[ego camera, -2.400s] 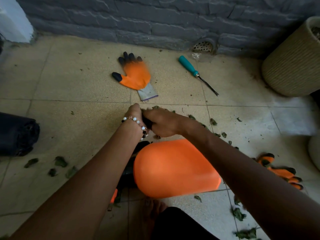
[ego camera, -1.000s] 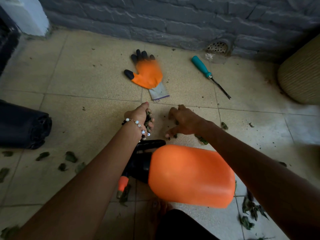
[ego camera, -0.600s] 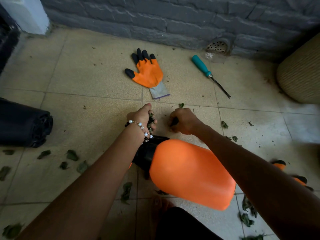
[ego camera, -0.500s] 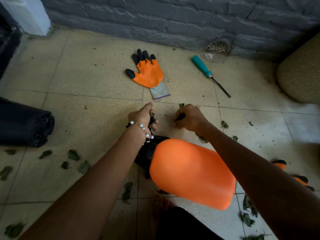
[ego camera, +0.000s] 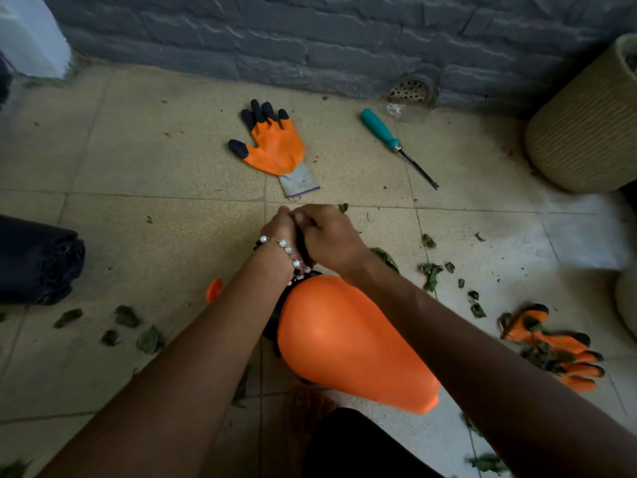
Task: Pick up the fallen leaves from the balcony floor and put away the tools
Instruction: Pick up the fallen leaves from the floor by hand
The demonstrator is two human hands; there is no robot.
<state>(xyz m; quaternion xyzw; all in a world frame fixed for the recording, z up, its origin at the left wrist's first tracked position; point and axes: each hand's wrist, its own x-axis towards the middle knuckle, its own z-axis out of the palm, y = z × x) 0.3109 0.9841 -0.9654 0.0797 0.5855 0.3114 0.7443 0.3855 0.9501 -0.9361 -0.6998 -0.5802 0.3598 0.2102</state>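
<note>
Now pressed together, left grip [ego camera: 283,226] and right grip [ego camera: 329,236] close around leaves.

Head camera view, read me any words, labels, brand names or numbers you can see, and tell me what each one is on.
None can be read.
The orange glove, the teal-handled tool, the orange sprayer bottle, the second glove and the woven pot show no print.
The dark roll is too dim to tell.
</note>
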